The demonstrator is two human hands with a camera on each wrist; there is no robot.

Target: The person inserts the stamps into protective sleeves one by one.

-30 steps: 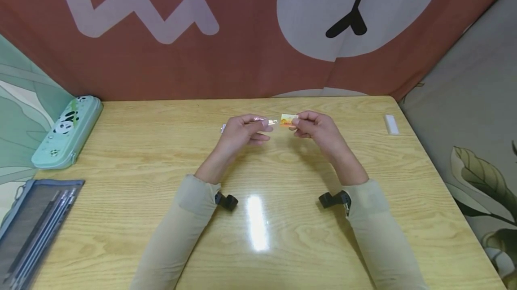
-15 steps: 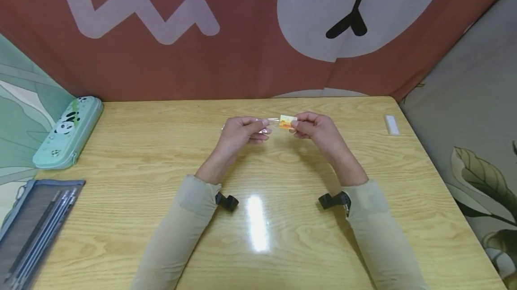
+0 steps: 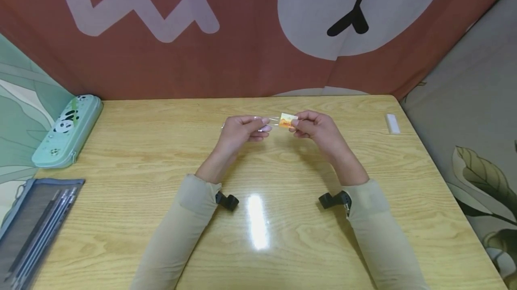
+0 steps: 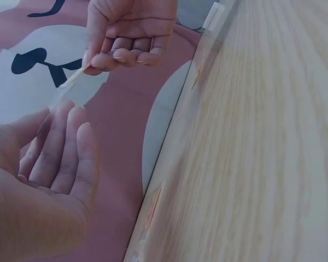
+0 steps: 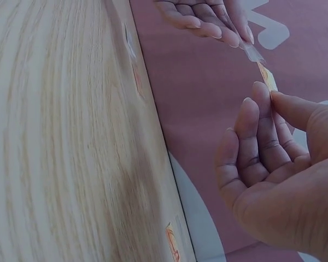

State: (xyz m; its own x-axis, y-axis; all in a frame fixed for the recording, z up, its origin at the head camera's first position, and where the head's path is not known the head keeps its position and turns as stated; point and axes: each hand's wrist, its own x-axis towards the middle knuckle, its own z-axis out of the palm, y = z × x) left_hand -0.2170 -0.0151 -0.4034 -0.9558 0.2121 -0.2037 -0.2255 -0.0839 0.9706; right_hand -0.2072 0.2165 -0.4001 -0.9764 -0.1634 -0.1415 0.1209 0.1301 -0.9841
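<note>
Over the far middle of the table (image 3: 169,218), my left hand (image 3: 242,130) pinches a clear, shiny plastic wrapper (image 3: 273,122) between thumb and fingers. Opposite it, my right hand (image 3: 319,127) pinches a small yellow-and-orange printed card (image 3: 287,120). The wrapper's right end meets the card's left edge; whether the card's edge lies inside it I cannot tell. In the right wrist view the card (image 5: 267,76) stands edge-on below the wrapper (image 5: 254,53). The left wrist view shows the wrapper (image 4: 59,98) sloping up toward the right fingertips.
A white eraser-like block (image 3: 392,124) lies near the table's far right corner. On the left are a mint pencil case with pandas (image 3: 66,135) and a blue-edged mesh pouch (image 3: 40,231) holding several pencil-like sticks. A red-brown printed cloth (image 3: 242,65) hangs behind the table.
The small gap between the wrapper and the card has closed, the card shifting slightly left. Both hands stay almost where they were, and the wrapper's shine has changed.
</note>
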